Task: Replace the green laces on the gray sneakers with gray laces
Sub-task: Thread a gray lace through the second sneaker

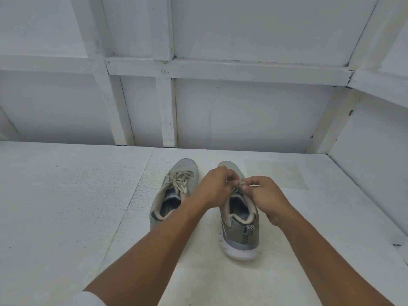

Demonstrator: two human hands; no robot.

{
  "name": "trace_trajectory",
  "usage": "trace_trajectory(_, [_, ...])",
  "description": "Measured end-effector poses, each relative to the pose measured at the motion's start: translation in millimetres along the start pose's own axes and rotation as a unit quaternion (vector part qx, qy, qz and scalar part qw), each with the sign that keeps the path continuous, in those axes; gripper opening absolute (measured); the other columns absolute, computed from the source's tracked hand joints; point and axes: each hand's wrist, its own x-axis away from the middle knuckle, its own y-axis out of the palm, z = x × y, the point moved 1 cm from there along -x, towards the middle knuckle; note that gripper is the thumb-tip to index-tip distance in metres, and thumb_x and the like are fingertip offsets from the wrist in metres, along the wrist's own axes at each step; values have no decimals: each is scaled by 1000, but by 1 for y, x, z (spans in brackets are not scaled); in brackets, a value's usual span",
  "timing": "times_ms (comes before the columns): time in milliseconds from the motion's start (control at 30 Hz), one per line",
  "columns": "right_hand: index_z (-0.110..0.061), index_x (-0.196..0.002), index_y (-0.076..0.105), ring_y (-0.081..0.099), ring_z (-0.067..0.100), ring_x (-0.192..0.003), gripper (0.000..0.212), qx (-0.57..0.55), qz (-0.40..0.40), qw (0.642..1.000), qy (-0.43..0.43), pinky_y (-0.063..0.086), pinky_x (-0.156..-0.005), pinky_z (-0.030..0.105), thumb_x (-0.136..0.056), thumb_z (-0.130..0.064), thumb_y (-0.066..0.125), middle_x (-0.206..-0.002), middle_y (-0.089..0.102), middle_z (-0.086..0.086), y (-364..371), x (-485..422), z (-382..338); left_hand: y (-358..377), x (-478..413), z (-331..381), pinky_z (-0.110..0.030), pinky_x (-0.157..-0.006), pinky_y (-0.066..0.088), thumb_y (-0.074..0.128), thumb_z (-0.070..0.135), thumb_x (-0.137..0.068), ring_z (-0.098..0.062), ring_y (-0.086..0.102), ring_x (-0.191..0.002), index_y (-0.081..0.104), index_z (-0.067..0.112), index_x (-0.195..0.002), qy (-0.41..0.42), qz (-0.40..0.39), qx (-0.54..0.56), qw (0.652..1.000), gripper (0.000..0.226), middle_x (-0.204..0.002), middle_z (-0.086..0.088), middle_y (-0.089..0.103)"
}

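Note:
Two gray sneakers stand side by side on the white table, toes pointing away from me. The left sneaker [174, 191] carries a pale gray lace [180, 180] tied in a bow over its tongue. Over the right sneaker [240, 226], my left hand [213, 187] and my right hand [265, 196] meet above the tongue. Each hand pinches part of the gray lace [241, 183] between fingertips and thumb. The hands hide most of this shoe's lacing. No green lace is visible.
The white table [66, 206] has a seam running diagonally left of the shoes and a faint square patch [276, 173] at the back right. A white paneled wall [242, 107] rises behind the table, with a side wall at the right.

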Motion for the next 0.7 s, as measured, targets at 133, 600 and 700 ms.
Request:
trace_trajectory(133, [-20,-93,60,63,17,-86,7,67,90,993,-38,52,-71,29,-90,-19,66,-99,61,2,7,-3,7,-1,-1,0,-25,-79,38,54,23,-97,-14,51,-89,68,10,-106,-30,-26,23,999,20,-100,1,55])
trace_trajectory(600, [-22,-90,78,47,14,-118,13,230,146,948,-164,41,-93,29,-80,-30,77,-128,58,-10,0,-2,10,2,-2,-3,-22,-71,42,55,24,-96,-11,55,-84,64,22,-88,-66,-37,92,993,12,-91,5,60])
trace_trajectory(700, [-24,-87,77,46,13,-114,8,229,153,946,-170,42,-96,36,-84,-29,73,-126,59,-12,3,-1,10,1,-3,-7,-27,-76,45,58,26,-94,-13,57,-84,65,22,-86,-64,-37,95,993,12,-90,4,64])
